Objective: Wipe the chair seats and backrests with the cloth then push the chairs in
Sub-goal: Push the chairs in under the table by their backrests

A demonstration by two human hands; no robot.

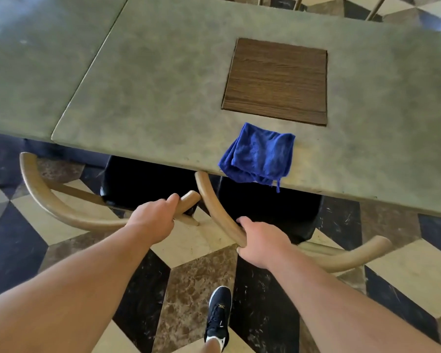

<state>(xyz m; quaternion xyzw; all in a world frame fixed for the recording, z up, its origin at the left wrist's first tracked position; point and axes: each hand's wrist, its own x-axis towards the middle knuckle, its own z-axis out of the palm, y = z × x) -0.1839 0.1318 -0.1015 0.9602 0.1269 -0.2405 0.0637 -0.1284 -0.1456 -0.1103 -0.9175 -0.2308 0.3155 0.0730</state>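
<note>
Two chairs with curved tan wooden backrests and black seats stand side by side at the table's near edge. My left hand [154, 220] grips the right end of the left chair's backrest [49, 200]. My right hand [261, 242] grips the left part of the right chair's backrest [214, 205]. Both black seats [148, 182] sit mostly under the table. A crumpled blue cloth [259, 155] lies on the table [150, 98] at its near edge, a corner hanging over, with no hand on it.
A brown wooden square inset [276, 80] sits in the grey-green tabletop. A second table [31, 59] adjoins on the left. Chair legs show at the far side. The floor is a black, cream and brown geometric tile pattern. My black shoe [218, 317] is below.
</note>
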